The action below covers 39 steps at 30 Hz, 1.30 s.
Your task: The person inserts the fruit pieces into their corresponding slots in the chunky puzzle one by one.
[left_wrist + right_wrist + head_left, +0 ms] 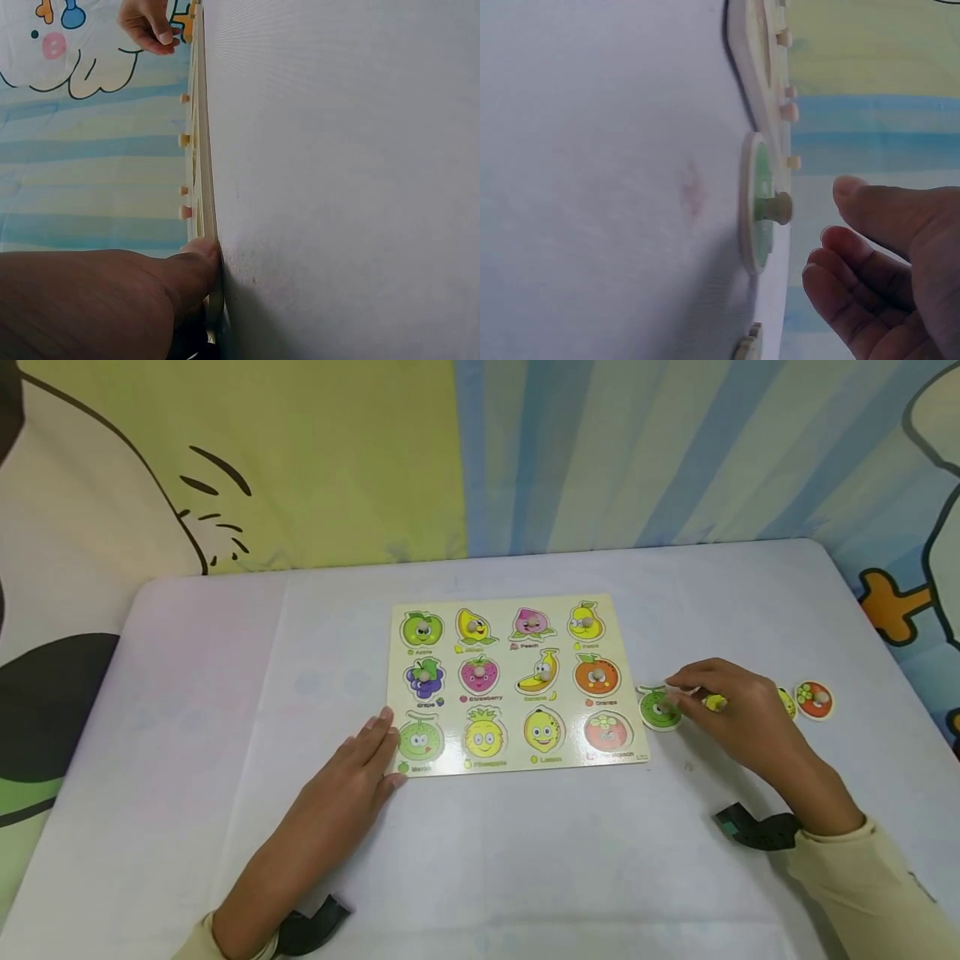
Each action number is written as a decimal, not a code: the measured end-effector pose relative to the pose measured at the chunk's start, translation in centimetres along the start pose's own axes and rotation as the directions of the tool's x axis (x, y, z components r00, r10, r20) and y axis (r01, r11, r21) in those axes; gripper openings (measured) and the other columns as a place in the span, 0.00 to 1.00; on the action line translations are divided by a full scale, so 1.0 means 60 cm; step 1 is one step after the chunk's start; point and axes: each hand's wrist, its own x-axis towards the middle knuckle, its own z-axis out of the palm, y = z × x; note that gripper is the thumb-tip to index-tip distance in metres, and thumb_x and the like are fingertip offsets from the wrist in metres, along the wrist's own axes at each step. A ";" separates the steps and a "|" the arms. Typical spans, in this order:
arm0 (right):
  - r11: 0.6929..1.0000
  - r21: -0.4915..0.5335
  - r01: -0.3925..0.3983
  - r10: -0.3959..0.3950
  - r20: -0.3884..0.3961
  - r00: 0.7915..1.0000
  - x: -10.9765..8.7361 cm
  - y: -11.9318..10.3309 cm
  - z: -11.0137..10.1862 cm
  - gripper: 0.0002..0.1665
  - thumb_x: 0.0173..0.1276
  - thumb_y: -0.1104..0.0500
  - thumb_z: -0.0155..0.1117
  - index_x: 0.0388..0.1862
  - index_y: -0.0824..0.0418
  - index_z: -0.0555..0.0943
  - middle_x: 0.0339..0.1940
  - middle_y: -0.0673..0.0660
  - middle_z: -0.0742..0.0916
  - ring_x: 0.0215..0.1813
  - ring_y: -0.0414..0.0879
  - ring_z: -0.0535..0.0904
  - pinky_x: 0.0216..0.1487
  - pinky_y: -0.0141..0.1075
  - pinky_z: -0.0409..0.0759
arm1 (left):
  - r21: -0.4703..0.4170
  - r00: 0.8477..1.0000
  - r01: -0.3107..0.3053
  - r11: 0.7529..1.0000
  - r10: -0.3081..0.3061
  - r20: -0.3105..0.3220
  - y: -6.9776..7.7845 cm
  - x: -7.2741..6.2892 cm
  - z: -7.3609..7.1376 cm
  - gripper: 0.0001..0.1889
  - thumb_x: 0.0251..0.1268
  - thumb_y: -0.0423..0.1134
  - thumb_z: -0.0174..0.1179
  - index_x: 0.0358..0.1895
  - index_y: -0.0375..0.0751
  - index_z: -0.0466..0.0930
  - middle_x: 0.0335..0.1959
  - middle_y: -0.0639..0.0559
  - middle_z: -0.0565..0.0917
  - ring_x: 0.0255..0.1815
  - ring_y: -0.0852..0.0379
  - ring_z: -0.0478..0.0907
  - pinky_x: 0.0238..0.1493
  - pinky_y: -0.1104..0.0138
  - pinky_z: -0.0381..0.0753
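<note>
A wooden fruit puzzle board [504, 652] lies on the table. Knobbed fruit pieces sit in its upper two rows, while the bottom row shows flat pictures without knobs. My left hand [348, 768] rests at the board's lower left corner, its thumb [199, 262] against the edge in the left wrist view. Just right of the board lies the green melon piece [660, 712]. My right hand [735, 710] hovers over it, thumb and fingertips apart. In the right wrist view the melon's knob [780, 208] stands a short way from the fingertips, with nothing between them.
Partly hidden beneath my right hand are a yellow piece [715, 702] and another yellow one [787, 702]. A red persimmon piece [814, 700] ends that row. White cloth covers the table [525, 860], and a printed curtain [337, 460] hangs behind it.
</note>
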 end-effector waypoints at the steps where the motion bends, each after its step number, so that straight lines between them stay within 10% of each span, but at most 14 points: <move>1: 1.000 0.007 0.004 -0.004 0.004 1.000 -0.002 0.002 0.002 0.16 0.52 0.70 0.77 0.41 0.65 0.87 0.41 0.55 0.85 0.36 0.45 0.81 0.37 0.17 0.72 | -0.001 1.000 0.000 1.000 0.000 0.000 0.000 0.000 0.000 0.32 0.62 0.37 0.67 0.67 0.25 0.67 0.74 0.37 0.60 0.72 0.39 0.60 0.65 0.49 0.66; 16: 0.999 0.047 -0.006 0.001 0.102 0.995 -0.007 0.005 0.016 0.17 0.55 0.65 0.76 0.45 0.65 0.86 0.44 0.56 0.85 0.38 0.46 0.82 0.37 0.19 0.73 | -0.007 1.000 0.016 1.000 -0.016 0.000 0.003 -0.002 0.000 0.33 0.62 0.36 0.67 0.67 0.26 0.67 0.74 0.38 0.59 0.72 0.40 0.59 0.66 0.49 0.66; 25: 0.998 -0.016 -0.056 0.058 0.159 0.986 0.002 -0.010 0.018 0.11 0.54 0.72 0.74 0.38 0.67 0.87 0.40 0.58 0.86 0.40 0.50 0.81 0.40 0.47 0.83 | -0.013 1.000 0.020 1.000 -0.020 0.002 0.002 -0.002 0.000 0.33 0.62 0.36 0.68 0.67 0.26 0.67 0.74 0.38 0.59 0.73 0.40 0.58 0.66 0.49 0.66; 39: 0.996 -0.056 -0.063 0.070 0.139 0.988 0.006 -0.024 0.011 0.10 0.52 0.74 0.74 0.34 0.68 0.87 0.38 0.60 0.86 0.38 0.51 0.82 0.37 0.48 0.83 | 0.002 1.000 0.007 1.000 -0.007 0.003 0.001 -0.002 -0.001 0.33 0.62 0.36 0.67 0.68 0.26 0.66 0.75 0.38 0.59 0.73 0.40 0.58 0.66 0.49 0.65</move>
